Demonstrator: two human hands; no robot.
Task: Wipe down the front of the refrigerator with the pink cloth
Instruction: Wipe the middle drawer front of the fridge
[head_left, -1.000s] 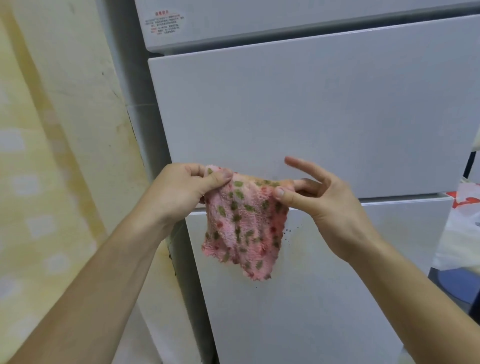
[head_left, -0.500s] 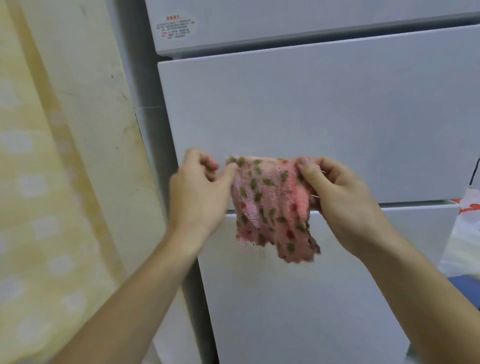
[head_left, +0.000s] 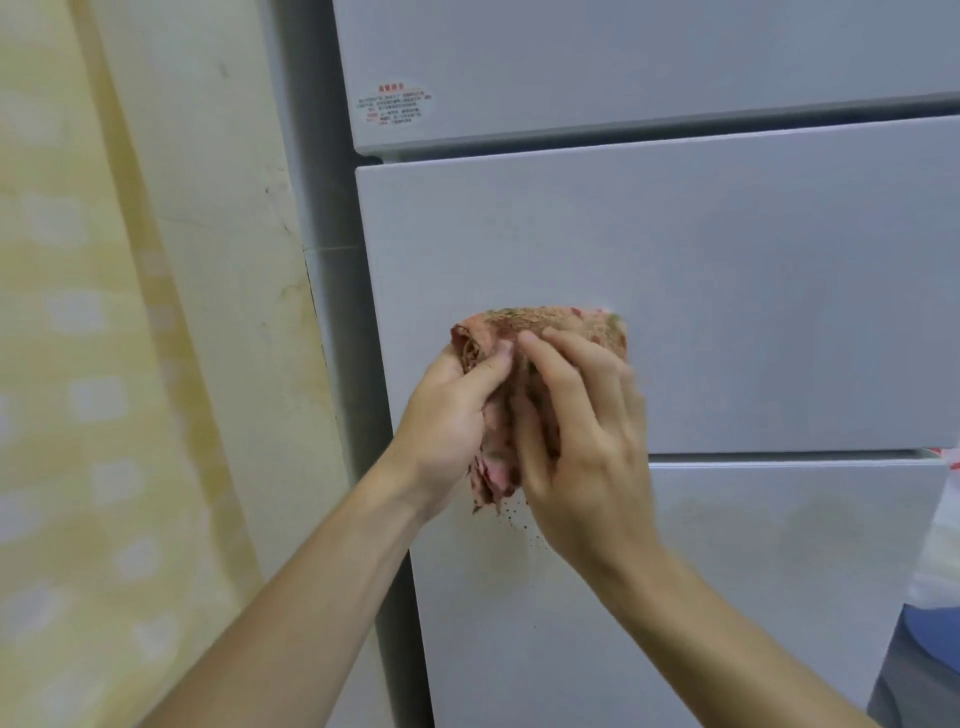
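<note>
The pink cloth (head_left: 550, 325) with green and red dots is bunched and folded between both hands, in front of the middle door of the white refrigerator (head_left: 727, 291). My left hand (head_left: 447, 421) grips its left side, thumb on top of the fold. My right hand (head_left: 582, 436) lies over the front of the cloth with its fingers curled around it. The lower end of the cloth hangs just below the hands, over the seam above the bottom door. A patch of small dark specks (head_left: 519, 525) marks the bottom door under the cloth.
A sticker label (head_left: 395, 108) sits on the upper door. A yellowish patterned curtain (head_left: 67, 415) and a stained wall (head_left: 228, 260) stand to the left of the refrigerator. White and blue items (head_left: 935, 613) show at the right edge.
The cloth was held spread by its top corners; now the hands have come together and folded it into a bunch. The view has shifted closer and slightly left.
</note>
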